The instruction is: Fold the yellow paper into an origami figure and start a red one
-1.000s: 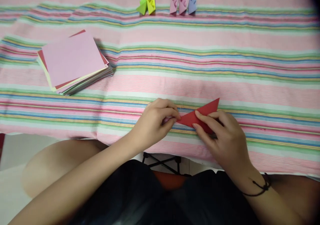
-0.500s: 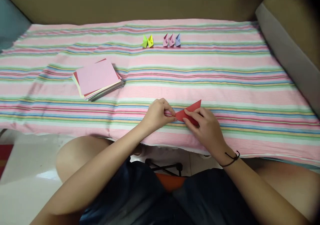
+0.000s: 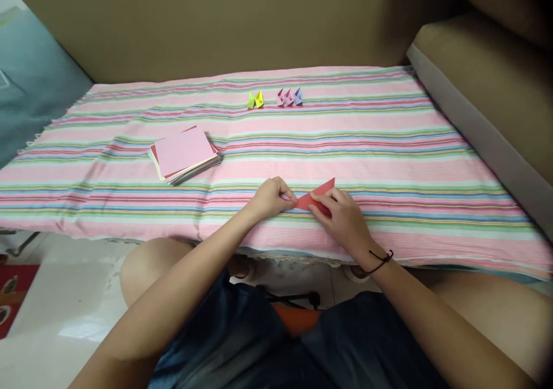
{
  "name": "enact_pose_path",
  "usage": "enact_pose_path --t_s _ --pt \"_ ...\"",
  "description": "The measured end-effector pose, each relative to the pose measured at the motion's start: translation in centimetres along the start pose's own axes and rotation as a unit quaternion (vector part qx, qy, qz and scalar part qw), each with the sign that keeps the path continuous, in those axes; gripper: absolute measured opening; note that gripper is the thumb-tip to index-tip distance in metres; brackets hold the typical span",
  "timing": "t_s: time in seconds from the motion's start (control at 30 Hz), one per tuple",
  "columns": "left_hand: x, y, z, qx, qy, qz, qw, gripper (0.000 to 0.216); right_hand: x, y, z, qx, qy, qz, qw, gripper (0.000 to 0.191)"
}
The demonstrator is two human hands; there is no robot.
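A red paper (image 3: 320, 195), folded into a triangle, lies on the striped cloth (image 3: 389, 147) near its front edge. My left hand (image 3: 271, 197) pinches the paper's left tip with closed fingers. My right hand (image 3: 343, 218) rests on the paper's right part, fingers pressing it down onto the cloth. A dark cord is tied round my right wrist.
A stack of coloured paper squares (image 3: 185, 154), pink on top, lies at the left. Two green-yellow folded pieces (image 3: 255, 99) and three pink and blue ones (image 3: 289, 97) stand in a row at the back. A brown cushion (image 3: 484, 83) borders the right side.
The camera has pulled back and tilted up, so the whole cloth, the wall and the cushion now show. Both hands stay on the red paper in much the same grip.
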State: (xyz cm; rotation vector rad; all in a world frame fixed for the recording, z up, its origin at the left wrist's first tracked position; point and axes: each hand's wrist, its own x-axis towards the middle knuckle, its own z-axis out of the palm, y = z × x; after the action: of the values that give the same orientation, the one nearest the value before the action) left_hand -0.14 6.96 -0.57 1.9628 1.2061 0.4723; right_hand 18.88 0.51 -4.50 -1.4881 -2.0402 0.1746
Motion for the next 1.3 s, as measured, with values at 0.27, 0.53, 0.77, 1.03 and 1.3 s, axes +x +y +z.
enact_pose_path --t_s 0.27,0.53,0.77,1.03,1.3 --pt "0.3 0.0 0.9 0.0 0.02 -0.042 0.999 0.019 0.0 0.2 0.2 -0.003 0.008 -0.01 1.0 0.032" --pt "0.8 -0.3 0.1 -0.027 -0.054 -0.057 0.997 0.018 0.0 0.2 0.2 -0.006 0.01 -0.014 1.0 0.033" --pt "1.3 -0.7 -0.9 -0.016 -0.072 -0.062 0.995 0.022 0.0 0.5 0.5 -0.002 0.02 -0.017 1.0 0.032" --pt "-1.2 1.0 -0.1 0.075 0.058 -0.006 0.995 0.036 0.0 0.7 0.8 0.003 0.029 -0.023 0.999 0.03" --pt "-7.0 2.3 7.4 0.265 0.17 0.1 0.944 0.038 0.0 0.6 0.6 0.009 0.016 -0.013 1.0 0.031"
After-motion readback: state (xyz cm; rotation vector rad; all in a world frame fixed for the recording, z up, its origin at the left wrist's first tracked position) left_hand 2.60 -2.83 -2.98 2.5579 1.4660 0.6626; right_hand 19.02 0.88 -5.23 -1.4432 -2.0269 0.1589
